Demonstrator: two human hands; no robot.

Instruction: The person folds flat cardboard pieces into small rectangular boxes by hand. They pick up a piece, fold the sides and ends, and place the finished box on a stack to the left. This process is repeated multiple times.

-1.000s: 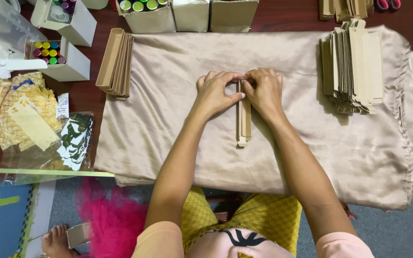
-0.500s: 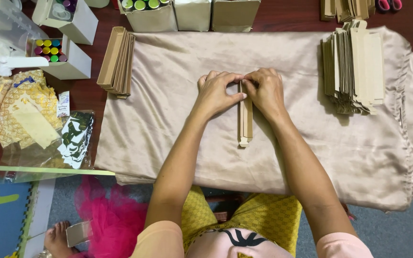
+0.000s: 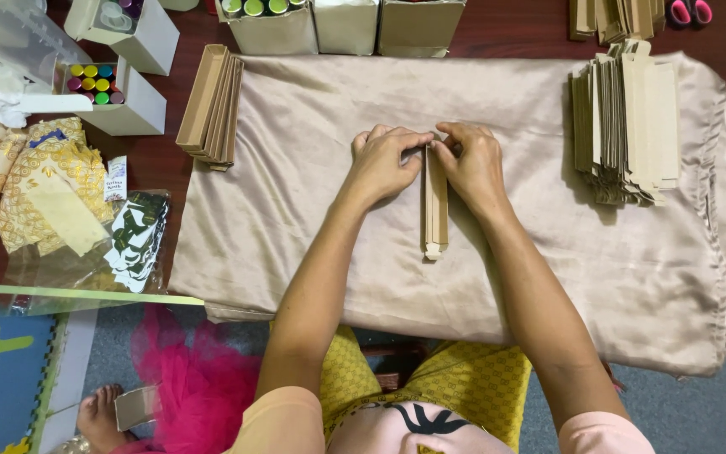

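Centrally, both hands, left (image 3: 386, 161) and right (image 3: 472, 164), pinch the box (image 3: 435, 206) top on the cloth (image 3: 313, 168); bare cloth surrounds the grip, table (image 3: 514, 29) edge beyond.

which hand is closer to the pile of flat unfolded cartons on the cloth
Right. The right hand pinches the narrow box's top end, on the side toward the flat carton pile. The left hand sits across the box, farther away.

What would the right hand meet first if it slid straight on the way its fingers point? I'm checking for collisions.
The right hand points left, fingertips on the narrow cardboard box. Straight on, it would meet the left hand, already nearly touching it.
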